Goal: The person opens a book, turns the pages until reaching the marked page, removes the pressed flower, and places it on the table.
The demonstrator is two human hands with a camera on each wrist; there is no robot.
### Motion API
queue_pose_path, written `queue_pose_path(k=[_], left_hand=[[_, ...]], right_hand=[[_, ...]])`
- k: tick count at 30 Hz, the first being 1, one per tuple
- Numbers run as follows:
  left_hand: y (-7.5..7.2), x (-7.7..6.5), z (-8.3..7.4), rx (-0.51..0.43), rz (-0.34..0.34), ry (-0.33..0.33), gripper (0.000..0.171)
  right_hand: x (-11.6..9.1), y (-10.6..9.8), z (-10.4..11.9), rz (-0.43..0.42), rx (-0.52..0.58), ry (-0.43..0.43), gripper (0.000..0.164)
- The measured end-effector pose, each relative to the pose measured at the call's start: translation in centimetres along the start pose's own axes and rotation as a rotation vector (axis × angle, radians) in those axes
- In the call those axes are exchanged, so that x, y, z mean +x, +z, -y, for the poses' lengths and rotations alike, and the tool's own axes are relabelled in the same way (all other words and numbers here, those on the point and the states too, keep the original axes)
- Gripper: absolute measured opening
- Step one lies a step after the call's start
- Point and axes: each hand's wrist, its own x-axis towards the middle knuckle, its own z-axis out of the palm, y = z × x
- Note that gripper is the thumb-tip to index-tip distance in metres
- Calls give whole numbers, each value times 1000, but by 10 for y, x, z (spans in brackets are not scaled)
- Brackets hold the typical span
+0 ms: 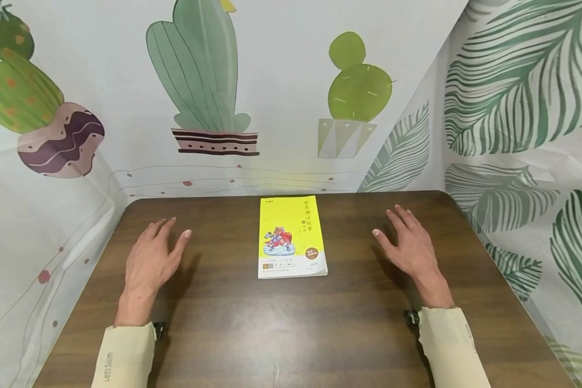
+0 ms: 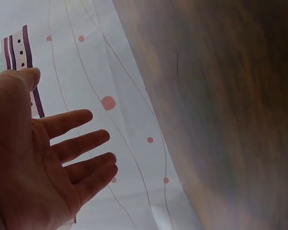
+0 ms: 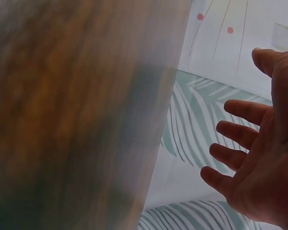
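Observation:
A yellow paperback book lies face up near the far edge of the table, in the middle of the head view. Its cover carries a small costumed figure, dark Chinese characters and a white band along the bottom. To the left of the book, my left hand hovers over the table, fingers spread and holding nothing. On the other side my right hand is held the same way, thumb pointing toward the book. Both wrist views show an empty palm: the left hand and the right hand have their fingers apart.
The brown wooden table has rounded far corners. Behind it hangs a white backdrop printed with cacti, and a leaf-patterned sheet covers the right side. Black straps show at the cream sleeves' cuffs.

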Motion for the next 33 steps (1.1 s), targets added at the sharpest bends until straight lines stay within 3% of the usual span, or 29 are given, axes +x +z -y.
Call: queue_pose_path(k=[4,15,33], left_hand=[[1,0,-2,-12,24,-25,77],[1,1,-8,-6,14,-1,74],[5,-3,-36,-154,106,-33,78]], right_hand=[[0,-1,2,16,32,11,70],[2,-4,13,2,92,17,57],[-1,1,31,15,174,57,49]])
